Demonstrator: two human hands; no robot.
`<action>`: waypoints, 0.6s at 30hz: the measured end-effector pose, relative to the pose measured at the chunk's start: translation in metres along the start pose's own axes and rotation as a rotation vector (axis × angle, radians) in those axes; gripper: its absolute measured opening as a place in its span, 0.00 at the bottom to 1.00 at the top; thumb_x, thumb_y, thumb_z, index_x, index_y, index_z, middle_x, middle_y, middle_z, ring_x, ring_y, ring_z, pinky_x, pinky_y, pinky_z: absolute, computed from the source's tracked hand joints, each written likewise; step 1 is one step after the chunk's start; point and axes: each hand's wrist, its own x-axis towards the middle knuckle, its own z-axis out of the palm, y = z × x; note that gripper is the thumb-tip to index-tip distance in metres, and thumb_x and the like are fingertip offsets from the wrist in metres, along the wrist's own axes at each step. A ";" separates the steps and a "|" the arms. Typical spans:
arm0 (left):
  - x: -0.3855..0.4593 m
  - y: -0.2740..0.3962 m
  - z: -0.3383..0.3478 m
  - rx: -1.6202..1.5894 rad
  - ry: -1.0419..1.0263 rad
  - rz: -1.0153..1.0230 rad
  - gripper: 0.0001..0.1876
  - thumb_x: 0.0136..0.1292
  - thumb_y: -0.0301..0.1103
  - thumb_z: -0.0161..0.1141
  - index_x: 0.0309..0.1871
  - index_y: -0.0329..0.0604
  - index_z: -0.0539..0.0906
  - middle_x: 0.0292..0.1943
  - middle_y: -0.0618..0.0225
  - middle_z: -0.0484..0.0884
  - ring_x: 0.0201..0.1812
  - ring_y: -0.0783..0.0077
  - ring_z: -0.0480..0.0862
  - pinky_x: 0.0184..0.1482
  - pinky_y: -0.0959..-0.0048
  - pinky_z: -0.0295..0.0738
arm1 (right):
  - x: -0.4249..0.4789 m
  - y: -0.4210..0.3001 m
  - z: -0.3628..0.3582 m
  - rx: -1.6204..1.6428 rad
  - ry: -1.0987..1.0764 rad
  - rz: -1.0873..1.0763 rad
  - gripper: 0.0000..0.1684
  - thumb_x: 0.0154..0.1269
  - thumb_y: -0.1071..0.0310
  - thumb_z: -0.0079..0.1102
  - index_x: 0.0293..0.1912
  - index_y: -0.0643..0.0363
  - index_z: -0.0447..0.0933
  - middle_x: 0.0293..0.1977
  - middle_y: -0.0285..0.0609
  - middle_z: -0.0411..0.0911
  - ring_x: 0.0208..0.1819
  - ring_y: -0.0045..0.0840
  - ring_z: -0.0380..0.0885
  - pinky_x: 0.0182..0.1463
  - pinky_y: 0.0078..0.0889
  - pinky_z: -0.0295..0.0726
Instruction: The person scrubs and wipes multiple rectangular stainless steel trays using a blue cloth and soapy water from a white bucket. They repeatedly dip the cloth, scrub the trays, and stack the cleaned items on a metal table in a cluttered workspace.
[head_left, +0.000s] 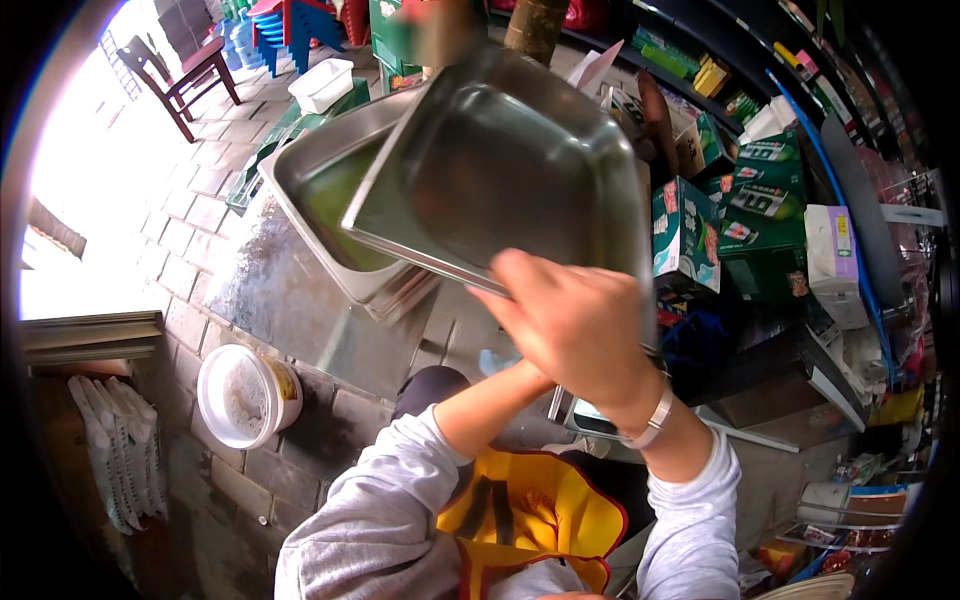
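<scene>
A deep rectangular stainless steel pan (510, 172) is held tilted in front of me. My right hand (577, 322), with a band on its wrist, is closed on the pan's near rim. My left forearm crosses behind that wrist; the left hand itself is hidden behind my right hand and the pan. Below and left of the held pan, another steel pan (300, 217) with greenish liquid in it rests on a stack of similar pans, partly covered from view.
A white plastic bucket (251, 397) with suds stands on the brick paving at left. Beyond the pans a white tub (322, 86) sits on a green crate. Green cartons (761, 217) crowd the right side, near shelves. A wooden chair (184, 79) stands far left.
</scene>
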 end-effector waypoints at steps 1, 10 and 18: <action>-0.005 -0.001 0.000 0.029 0.025 -0.010 0.10 0.53 0.30 0.54 0.37 0.38 0.80 0.37 0.52 0.80 0.37 0.53 0.82 0.38 0.61 0.78 | 0.012 -0.005 0.019 -0.081 -0.029 -0.008 0.14 0.52 0.60 0.65 0.31 0.52 0.69 0.19 0.34 0.72 0.19 0.27 0.76 0.20 0.27 0.70; -0.031 -0.001 0.000 0.101 0.187 -0.003 0.08 0.53 0.29 0.54 0.34 0.38 0.81 0.33 0.55 0.80 0.35 0.55 0.82 0.35 0.63 0.77 | 0.118 -0.077 0.122 -0.143 -0.238 0.060 0.09 0.59 0.64 0.56 0.35 0.60 0.71 0.20 0.38 0.77 0.24 0.26 0.81 0.23 0.26 0.76; -0.040 -0.019 -0.009 0.094 0.291 -0.055 0.07 0.52 0.29 0.54 0.32 0.38 0.82 0.30 0.57 0.80 0.33 0.56 0.82 0.33 0.65 0.77 | 0.089 -0.067 0.067 0.157 -0.036 -0.138 0.22 0.62 0.57 0.53 0.49 0.64 0.73 0.47 0.56 0.74 0.49 0.40 0.74 0.53 0.38 0.70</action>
